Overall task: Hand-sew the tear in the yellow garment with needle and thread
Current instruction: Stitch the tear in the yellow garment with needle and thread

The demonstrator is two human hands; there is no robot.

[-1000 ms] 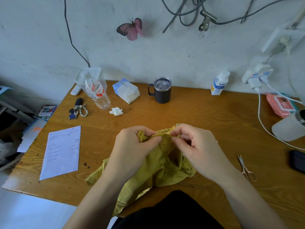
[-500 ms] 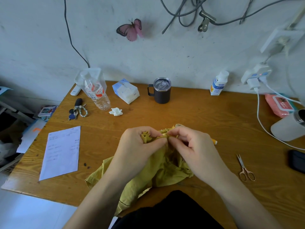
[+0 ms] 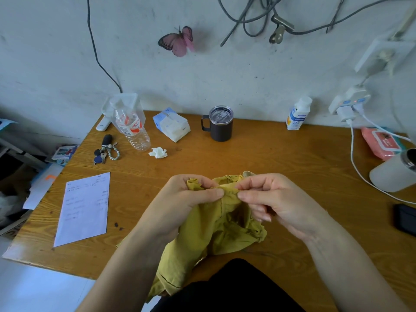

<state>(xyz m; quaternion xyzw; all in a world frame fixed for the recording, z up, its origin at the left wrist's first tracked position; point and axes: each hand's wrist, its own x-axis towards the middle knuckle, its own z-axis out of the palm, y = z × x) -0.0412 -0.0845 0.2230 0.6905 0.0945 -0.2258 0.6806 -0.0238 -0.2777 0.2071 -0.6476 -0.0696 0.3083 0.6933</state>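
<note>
Yellow garment [image 3: 213, 230] — soft, crumpled cloth — pinched between curled fingers [image 3: 209, 194] of left hand [image 3: 180, 199] and right hand [image 3: 281, 203].

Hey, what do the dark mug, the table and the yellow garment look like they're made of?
The dark mug: probably coated metal, matte dark wall, clear plastic-looking lid. The table: wood or wood veneer, glossy, visible grain. The yellow garment: thin woven cloth, matte, crumpling into soft folds.

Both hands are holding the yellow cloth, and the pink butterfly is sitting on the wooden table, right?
No. The pink butterfly is stuck on the pale wall above the wooden table, not sitting on it; the head view shows that. The left hand and the right hand do both hold the yellow cloth garment.
</note>
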